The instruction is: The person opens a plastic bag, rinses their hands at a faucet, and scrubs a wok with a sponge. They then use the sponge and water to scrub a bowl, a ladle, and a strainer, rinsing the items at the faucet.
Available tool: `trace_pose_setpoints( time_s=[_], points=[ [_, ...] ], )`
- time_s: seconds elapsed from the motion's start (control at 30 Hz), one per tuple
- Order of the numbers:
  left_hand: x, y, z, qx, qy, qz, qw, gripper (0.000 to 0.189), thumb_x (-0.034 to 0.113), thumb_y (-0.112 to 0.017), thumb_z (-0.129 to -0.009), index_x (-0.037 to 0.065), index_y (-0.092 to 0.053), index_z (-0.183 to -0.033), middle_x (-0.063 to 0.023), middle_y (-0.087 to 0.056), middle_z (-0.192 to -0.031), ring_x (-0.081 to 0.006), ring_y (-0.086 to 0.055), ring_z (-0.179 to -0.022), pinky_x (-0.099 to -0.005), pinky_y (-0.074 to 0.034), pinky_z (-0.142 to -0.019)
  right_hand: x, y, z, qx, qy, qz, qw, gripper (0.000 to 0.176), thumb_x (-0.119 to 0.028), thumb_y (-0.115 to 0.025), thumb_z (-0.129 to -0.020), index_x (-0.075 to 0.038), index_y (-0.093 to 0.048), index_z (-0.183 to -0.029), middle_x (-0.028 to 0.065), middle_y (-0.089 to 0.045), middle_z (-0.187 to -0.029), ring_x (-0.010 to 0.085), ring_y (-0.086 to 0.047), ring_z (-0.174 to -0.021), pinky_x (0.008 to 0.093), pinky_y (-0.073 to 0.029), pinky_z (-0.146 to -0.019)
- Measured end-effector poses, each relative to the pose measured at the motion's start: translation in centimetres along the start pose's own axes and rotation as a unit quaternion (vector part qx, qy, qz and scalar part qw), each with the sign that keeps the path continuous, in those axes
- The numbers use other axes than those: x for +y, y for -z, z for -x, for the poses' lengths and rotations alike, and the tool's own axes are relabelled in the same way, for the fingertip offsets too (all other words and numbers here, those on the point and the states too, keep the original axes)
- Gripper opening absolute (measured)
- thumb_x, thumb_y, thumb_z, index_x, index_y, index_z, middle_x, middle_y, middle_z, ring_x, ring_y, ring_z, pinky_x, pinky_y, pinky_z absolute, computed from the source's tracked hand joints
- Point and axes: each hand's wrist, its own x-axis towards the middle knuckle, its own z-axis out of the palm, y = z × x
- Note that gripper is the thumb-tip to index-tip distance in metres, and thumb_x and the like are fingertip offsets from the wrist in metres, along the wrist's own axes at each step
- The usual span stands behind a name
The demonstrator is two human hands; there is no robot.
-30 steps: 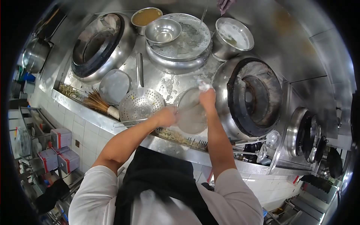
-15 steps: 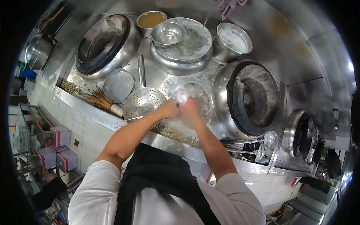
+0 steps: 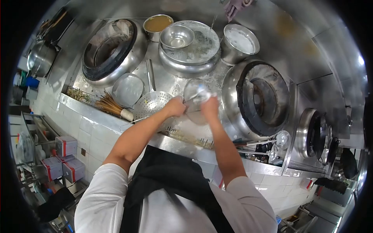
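Observation:
My left hand (image 3: 176,106) is closed around the handle of a round metal utensil (image 3: 191,87), whose bowl lies over the steel worktop. Just to its right, my right hand (image 3: 210,107) is closed at a blurred whitish bundle (image 3: 203,94) that lies against the utensil; motion smears its outline. Beside my left hand is a perforated metal strainer (image 3: 149,105) with its handle pointing away from me. A round shallow metal pan or sieve (image 3: 127,90) lies left of the strainer.
Large round burners stand at left (image 3: 91,56) and right (image 3: 243,101). Behind are a wide basin of cloudy water (image 3: 190,68) carrying a metal bowl (image 3: 177,37), a pot of brownish liquid (image 3: 157,23) and a foamy pot (image 3: 241,40). A bamboo brush (image 3: 110,106) lies front left.
My right hand and the whitish bundle have moved right, farther from my left hand. The round utensil shows more clearly now. The whole view has shifted slightly.

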Motion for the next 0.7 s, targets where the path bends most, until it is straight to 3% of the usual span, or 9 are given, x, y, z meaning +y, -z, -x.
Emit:
trace_pose_setpoints(
  time_s=[0.1,0.13,0.2,0.33,0.47,0.53,0.57,0.63,0.7],
  points=[
    [0.7,0.4,0.7,-0.024,0.009,0.044,0.999,0.034,0.025,-0.054,-0.083,-0.005,-0.063,-0.071,-0.0169,-0.063,-0.065,-0.025,-0.063,-0.056,-0.0372,-0.05,-0.058,2.8,-2.0,-1.5,-0.143,-0.157,0.024,0.977,0.032,-0.014,-0.061,-0.073,0.002,-0.06,-0.1,0.0252,-0.058,-0.102,0.0374,-0.057,-0.094,0.044,-0.047,-0.081],
    [0.9,0.5,0.4,-0.028,0.004,0.049,0.998,0.035,0.025,-0.053,-0.085,-0.005,-0.063,-0.071,-0.0161,-0.062,-0.064,-0.0237,-0.062,-0.054,-0.0366,-0.05,-0.056,1.5,-2.8,0.0,-0.142,-0.155,0.023,0.977,0.032,-0.014,-0.061,-0.073,0.002,-0.06,-0.1,0.0252,-0.058,-0.102,0.0374,-0.057,-0.094,0.044,-0.047,-0.081],
    [1.2,0.9,0.6,-0.036,-0.004,0.036,0.999,0.035,0.025,-0.052,-0.086,-0.005,-0.062,-0.071,-0.0155,-0.062,-0.063,-0.0237,-0.061,-0.052,-0.036,-0.05,-0.055,0.0,-4.0,3.7,-0.03,0.042,-0.008,0.999,0.034,-0.014,-0.062,-0.072,0.004,-0.058,-0.101,0.0256,-0.055,-0.106,0.0381,-0.054,-0.101,0.0453,-0.044,-0.085],
    [0.1,0.8,1.3,-0.034,0.0,0.065,0.997,0.037,0.026,-0.049,-0.089,-0.005,-0.061,-0.071,-0.015,-0.062,-0.064,-0.0227,-0.059,-0.047,-0.0341,-0.048,-0.047,2.0,-3.5,3.4,-0.063,-0.067,-0.038,0.995,0.034,-0.01,-0.062,-0.071,-0.003,-0.058,-0.104,0.0231,-0.053,-0.109,0.0392,-0.052,-0.101,0.0446,-0.041,-0.088],
    [-1.6,0.6,0.8,-0.042,0.003,0.085,0.995,0.035,0.026,-0.048,-0.09,-0.004,-0.059,-0.077,-0.0144,-0.063,-0.066,-0.0214,-0.058,-0.045,-0.0328,-0.046,-0.041,4.4,-1.2,0.6,0.081,-0.025,-0.125,0.989,0.033,-0.007,-0.059,-0.073,-0.006,-0.059,-0.106,0.0217,-0.056,-0.1,0.0386,-0.055,-0.093,0.0437,-0.044,-0.08],
    [-1.8,0.5,0.5,-0.031,0.01,0.169,0.985,0.031,0.025,-0.048,-0.091,-0.004,-0.056,-0.084,-0.0137,-0.063,-0.066,-0.0205,-0.057,-0.043,-0.0312,-0.043,-0.037,3.2,0.6,0.5,0.033,-0.012,-0.069,0.997,0.037,-0.007,-0.061,-0.072,-0.006,-0.057,-0.109,0.0223,-0.056,-0.1,0.0381,-0.056,-0.093,0.0427,-0.045,-0.081],
    [-1.8,0.4,0.5,-0.036,0.009,0.165,0.986,0.031,0.025,-0.048,-0.091,-0.004,-0.056,-0.084,-0.0137,-0.063,-0.066,-0.0205,-0.057,-0.043,-0.0312,-0.043,-0.037,2.0,0.7,1.0,-0.058,-0.129,-0.093,0.986,0.039,-0.007,-0.062,-0.071,-0.004,-0.056,-0.11,0.0238,-0.055,-0.103,0.0376,-0.055,-0.096,0.042,-0.044,-0.083],
    [-1.1,0.0,0.2,-0.029,0.026,0.182,0.983,0.027,0.024,-0.048,-0.091,-0.003,-0.053,-0.089,-0.0127,-0.062,-0.063,-0.0194,-0.055,-0.041,-0.0309,-0.041,-0.034,1.0,-2.2,3.0,-0.07,-0.167,-0.134,0.974,0.041,-0.006,-0.063,-0.071,-0.004,-0.056,-0.111,0.0234,-0.053,-0.108,0.0366,-0.053,-0.102,0.0416,-0.042,-0.088],
    [-2.1,-0.7,-1.0,-0.008,0.031,0.164,0.986,0.026,0.022,-0.047,-0.092,-0.003,-0.053,-0.087,-0.0123,-0.062,-0.064,-0.0173,-0.053,-0.038,-0.0292,-0.038,-0.032,-0.8,-4.1,6.3,-0.005,-0.056,-0.208,0.977,0.04,-0.005,-0.062,-0.072,-0.004,-0.056,-0.111,0.0219,-0.053,-0.11,0.0365,-0.053,-0.102,0.0418,-0.041,-0.09]
  ],
)
